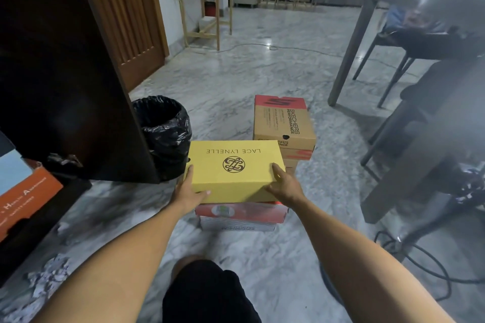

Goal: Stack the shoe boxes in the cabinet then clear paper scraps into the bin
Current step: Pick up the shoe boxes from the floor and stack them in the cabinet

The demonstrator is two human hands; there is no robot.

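1. Head view: you had the yellow shoe box [235, 171] at the frame's centre, on top of a red-and-white box [240, 215] on the floor.
2. Your left hand [187, 193] gripped its 9 o'clock edge, thumb on the front wall; your right hand [284, 186] clasped the 3 o'clock corner.
3. The bin [164, 134] stood at 10 o'clock, the cabinet [65, 73] beyond.
4. Risk: lifting by the lid alone could let the base drop away; swinging left could clip the bin.
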